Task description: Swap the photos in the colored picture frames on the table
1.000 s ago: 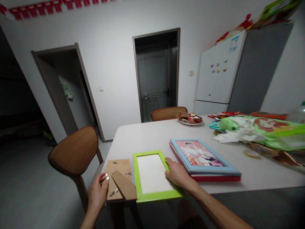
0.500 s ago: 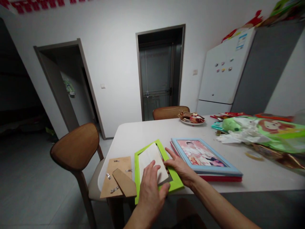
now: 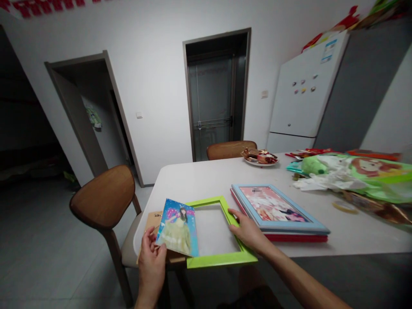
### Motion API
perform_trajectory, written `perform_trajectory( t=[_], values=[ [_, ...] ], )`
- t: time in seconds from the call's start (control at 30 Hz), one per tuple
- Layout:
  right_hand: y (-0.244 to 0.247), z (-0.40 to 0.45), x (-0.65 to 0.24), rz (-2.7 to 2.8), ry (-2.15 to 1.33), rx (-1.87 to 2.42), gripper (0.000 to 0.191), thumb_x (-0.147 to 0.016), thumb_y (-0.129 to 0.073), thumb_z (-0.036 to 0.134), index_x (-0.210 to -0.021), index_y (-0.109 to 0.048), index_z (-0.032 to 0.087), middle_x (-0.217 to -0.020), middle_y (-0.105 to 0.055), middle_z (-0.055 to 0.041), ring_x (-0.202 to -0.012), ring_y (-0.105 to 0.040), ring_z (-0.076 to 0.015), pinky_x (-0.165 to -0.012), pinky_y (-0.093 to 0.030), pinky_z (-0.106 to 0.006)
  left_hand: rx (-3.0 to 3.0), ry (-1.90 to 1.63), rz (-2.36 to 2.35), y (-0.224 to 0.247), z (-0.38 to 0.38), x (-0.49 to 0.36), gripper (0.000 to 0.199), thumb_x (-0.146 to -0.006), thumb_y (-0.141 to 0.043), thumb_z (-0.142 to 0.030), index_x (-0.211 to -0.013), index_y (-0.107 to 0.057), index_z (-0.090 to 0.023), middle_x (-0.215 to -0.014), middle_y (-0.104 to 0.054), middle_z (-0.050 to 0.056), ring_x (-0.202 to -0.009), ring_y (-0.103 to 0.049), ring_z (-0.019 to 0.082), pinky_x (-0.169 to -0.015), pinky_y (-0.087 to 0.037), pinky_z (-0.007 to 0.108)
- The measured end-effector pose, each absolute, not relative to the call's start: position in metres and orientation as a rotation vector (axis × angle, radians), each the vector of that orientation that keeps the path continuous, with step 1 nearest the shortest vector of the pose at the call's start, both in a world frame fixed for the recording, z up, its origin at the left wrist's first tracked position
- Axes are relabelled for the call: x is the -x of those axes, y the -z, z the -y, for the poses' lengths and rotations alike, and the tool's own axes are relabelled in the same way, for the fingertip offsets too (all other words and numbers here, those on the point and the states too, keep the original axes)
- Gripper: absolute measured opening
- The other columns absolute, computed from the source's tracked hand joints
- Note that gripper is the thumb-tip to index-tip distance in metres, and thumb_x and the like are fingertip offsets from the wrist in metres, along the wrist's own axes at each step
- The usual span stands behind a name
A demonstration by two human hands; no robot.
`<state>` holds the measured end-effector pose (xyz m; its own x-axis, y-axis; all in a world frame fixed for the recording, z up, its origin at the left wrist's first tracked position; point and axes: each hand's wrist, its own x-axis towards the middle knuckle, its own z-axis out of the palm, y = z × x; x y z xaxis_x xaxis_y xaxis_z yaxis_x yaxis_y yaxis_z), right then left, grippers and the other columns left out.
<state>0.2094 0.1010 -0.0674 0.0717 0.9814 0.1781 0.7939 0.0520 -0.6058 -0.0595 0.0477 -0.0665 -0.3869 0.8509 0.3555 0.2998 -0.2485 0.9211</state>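
Observation:
My left hand (image 3: 152, 257) pinches the lower left edge of a photo (image 3: 177, 229) that shows a figure in a pale yellow dress on blue. The photo is tilted and overlaps the left side of a lime green frame (image 3: 222, 261). My right hand (image 3: 246, 231) grips the frame's right side, thumb and fingers closed on it. Through the frame's opening the white tabletop shows. Under the photo and my left hand lies a brown backing board (image 3: 153, 221), mostly hidden. Right of my right hand, a light blue picture frame (image 3: 280, 206) rests on a stack with red edges.
The white table (image 3: 199, 171) holds a plate of wrapped items (image 3: 260, 159) at the back, and green bags (image 3: 370, 171) and a tape roll (image 3: 345, 207) on the right. Brown chairs (image 3: 104, 197) stand left and behind. A fridge (image 3: 299, 94) is back right.
My left hand has moved left with the photo, which now shows its picture side instead of a white back. The green frame's opening is uncovered, and the backing board is now largely covered.

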Motion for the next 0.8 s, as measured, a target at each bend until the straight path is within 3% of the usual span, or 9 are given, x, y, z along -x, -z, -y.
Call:
perform_trajectory(
  t=[0.1, 0.47, 0.63, 0.7, 0.8],
  values=[
    [0.077, -0.103, -0.208, 1.868, -0.291, 1.792, 0.052, -0.067, -0.042, 0.013, -0.118, -0.044, 0.004, -0.113, -0.053, -0.0143, -0.102, -0.05, -0.0195, -0.09, -0.033, -0.027, -1.418, -1.562, -1.635, 0.082, -0.044, 0.067, 0.048, -0.065, -0.051, -0.033, -0.107, -0.042, -0.014, -0.088, -0.057, 0.008, -0.081, -0.058, 0.021, -0.07, -0.048, 0.033],
    [0.086, -0.102, -0.207, 1.998, -0.103, 1.874, 0.043, -0.069, -0.042, 0.014, -0.11, -0.052, 0.007, -0.095, -0.06, -0.0138, -0.09, -0.054, -0.0204, -0.083, -0.036, -0.028, -1.774, -1.245, -1.866, 0.096, -0.041, 0.074, 0.037, -0.07, -0.046, -0.033, -0.103, -0.049, -0.015, -0.087, -0.061, 0.007, -0.081, -0.058, 0.023, -0.074, -0.045, 0.037],
    [0.083, -0.096, -0.198, 1.976, -0.041, 1.699, 0.039, -0.069, -0.045, 0.016, -0.105, -0.055, 0.007, -0.103, -0.056, -0.0146, -0.098, -0.048, -0.022, -0.089, -0.032, -0.032, -1.949, -1.239, -1.855, 0.096, -0.042, 0.07, 0.032, -0.071, -0.045, -0.028, -0.101, -0.049, -0.016, -0.096, -0.058, 0.009, -0.09, -0.055, 0.024, -0.08, -0.043, 0.04],
    [0.078, -0.093, -0.185, 1.946, -0.085, 1.576, 0.038, -0.07, -0.045, 0.018, -0.106, -0.054, 0.009, -0.108, -0.054, -0.0135, -0.101, -0.046, -0.0215, -0.091, -0.032, -0.033, -2.068, -1.264, -1.788, 0.093, -0.042, 0.063, 0.032, -0.071, -0.045, -0.023, -0.102, -0.049, -0.016, -0.101, -0.056, 0.01, -0.097, -0.052, 0.025, -0.084, -0.041, 0.043],
    [0.075, -0.094, -0.159, 1.878, -0.377, 1.463, 0.042, -0.072, -0.044, 0.021, -0.113, -0.048, 0.013, -0.099, -0.058, -0.0103, -0.082, -0.054, -0.0167, -0.08, -0.04, -0.03, -2.25, -1.223, -1.649, 0.089, -0.04, 0.048, 0.037, -0.069, -0.044, -0.015, -0.106, -0.047, -0.018, -0.111, -0.052, 0.01, -0.107, -0.045, 0.024, -0.091, -0.036, 0.045]
  ],
)
